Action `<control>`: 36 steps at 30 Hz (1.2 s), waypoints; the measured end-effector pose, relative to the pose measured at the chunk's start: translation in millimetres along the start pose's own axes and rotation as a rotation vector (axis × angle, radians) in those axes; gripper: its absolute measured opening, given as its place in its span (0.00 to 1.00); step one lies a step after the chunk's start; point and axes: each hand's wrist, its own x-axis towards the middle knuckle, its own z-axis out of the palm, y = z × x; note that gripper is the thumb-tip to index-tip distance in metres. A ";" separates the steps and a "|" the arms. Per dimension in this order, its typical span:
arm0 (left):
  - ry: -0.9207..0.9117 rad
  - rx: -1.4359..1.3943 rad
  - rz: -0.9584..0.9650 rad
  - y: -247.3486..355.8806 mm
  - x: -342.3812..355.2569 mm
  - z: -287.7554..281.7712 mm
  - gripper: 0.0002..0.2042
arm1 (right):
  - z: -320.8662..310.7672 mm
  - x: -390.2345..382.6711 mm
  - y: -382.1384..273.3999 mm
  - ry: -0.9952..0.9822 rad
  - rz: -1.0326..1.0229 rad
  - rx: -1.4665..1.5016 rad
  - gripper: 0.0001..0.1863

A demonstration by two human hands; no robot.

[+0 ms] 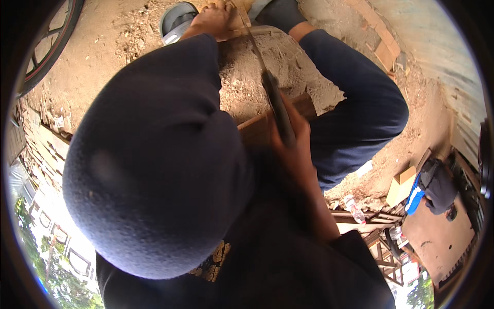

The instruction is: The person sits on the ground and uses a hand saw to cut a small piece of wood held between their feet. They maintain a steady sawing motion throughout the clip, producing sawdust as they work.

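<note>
My right hand (293, 136) is wrapped round the dark handle of a hand saw (278, 108). Its long thin blade, seen nearly edge-on, slants up to a pale wooden board (235, 23) on the ground between my feet. Pressed onto that board, left of the blade, is my left hand (213, 21), with its fingers bent over the wood. Whether the teeth touch the wood, I cannot tell. A brown wooden plank (303, 106) lies below the saw handle, partly hidden by my right hand.
My bent left leg (159, 149) fills the left; my right leg (365, 98) bends outward. A grey shoe (177, 21) is beside my left hand. A wheel (54, 46) stands far left, a corrugated metal wall (442, 62) right. A plastic bottle (354, 208) and cardboard box (401, 186) lie lower right.
</note>
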 end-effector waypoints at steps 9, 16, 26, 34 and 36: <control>0.003 0.046 0.032 1.3 11.9 6.7 0.36 | -12.6 -8.2 2.6 -0.005 -0.024 -0.033 0.22; -0.121 -0.050 0.000 0.9 13.5 -10.0 0.40 | -5.7 45.0 0.0 -0.214 0.262 -0.068 0.25; -0.074 0.063 0.028 -4.2 15.4 -5.8 0.38 | -9.1 39.3 -9.6 -0.119 0.235 -0.026 0.28; -0.096 0.051 0.061 9.4 8.9 -21.4 0.34 | -46.2 -22.1 -47.3 -0.161 0.258 -0.002 0.30; -0.097 0.019 0.047 4.3 12.0 -16.9 0.34 | -32.3 1.6 -34.0 -0.137 0.207 -0.074 0.31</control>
